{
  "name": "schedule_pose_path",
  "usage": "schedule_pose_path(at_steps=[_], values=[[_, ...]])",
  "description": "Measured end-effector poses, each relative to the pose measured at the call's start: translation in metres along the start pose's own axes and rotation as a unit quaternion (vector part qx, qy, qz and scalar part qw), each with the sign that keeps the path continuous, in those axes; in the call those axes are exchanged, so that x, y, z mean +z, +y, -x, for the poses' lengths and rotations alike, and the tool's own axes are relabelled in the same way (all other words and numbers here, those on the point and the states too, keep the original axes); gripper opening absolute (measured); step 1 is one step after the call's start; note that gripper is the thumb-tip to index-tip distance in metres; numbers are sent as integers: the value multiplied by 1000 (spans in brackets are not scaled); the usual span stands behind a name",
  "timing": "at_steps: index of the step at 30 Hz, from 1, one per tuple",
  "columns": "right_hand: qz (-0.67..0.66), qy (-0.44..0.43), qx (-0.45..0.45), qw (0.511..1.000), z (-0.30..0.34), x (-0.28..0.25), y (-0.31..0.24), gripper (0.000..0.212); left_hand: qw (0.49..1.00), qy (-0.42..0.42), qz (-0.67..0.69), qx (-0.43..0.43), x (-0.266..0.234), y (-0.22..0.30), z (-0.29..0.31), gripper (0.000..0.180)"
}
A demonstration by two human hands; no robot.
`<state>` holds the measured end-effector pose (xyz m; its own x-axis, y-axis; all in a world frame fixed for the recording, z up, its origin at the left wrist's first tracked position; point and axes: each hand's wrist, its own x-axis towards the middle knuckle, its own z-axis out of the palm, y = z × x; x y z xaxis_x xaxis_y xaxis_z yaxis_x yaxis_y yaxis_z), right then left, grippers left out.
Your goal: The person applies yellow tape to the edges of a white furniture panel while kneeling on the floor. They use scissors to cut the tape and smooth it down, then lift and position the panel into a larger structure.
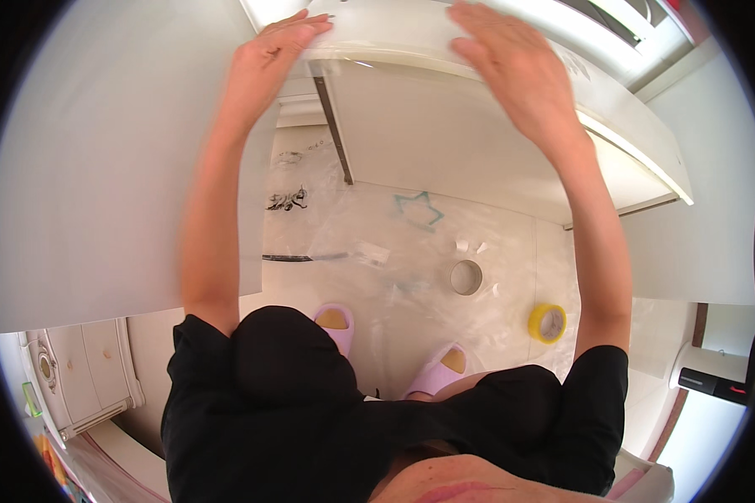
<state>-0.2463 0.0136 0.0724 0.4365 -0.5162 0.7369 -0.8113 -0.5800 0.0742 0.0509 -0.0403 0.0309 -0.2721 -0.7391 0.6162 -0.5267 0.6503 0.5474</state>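
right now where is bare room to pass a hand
Along the white panel, between left hand and right hand; on the smudged floor, between pink slippers and teal star. Crowded: around the ring and yellow tape roll.

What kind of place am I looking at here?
Probably a room in someone's home: the person wears pink slippers, an ornate white cabinet stands at the left, and a teal star is drawn on the floor.

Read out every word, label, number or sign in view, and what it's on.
No words or numbers are readable.
Floor: teal star outline, no lettering.
Floor, left: dark markings, no legible letters.
Black device, right: red mark, too small to read.
Yellow tape roll: any print too blurred to read.
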Motion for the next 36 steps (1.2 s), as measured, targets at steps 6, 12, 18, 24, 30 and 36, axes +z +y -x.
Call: schedule_pose_path(at_steps=[6,12,18,24,30,36], values=[[125,47,-97,986,6,44,-6,35,998,-7,23,57,12,-7,3,50],[141,71,-90,983,11,56,-13,36,995,50,2,89,18,-7,6,46],[80,63,-101,990,-19,70,-53,32,990,85,-12,109,28,-5,9,48],[78,70,-121,987,-29,80,-60,40,993,57,-14,103,19,0,10,56],[78,90,-119,986,-25,83,-61,42,996,-10,14,85,11,1,11,59],[23,99,-85,991,-28,83,-69,37,989,-18,44,138,7,-18,10,51]])
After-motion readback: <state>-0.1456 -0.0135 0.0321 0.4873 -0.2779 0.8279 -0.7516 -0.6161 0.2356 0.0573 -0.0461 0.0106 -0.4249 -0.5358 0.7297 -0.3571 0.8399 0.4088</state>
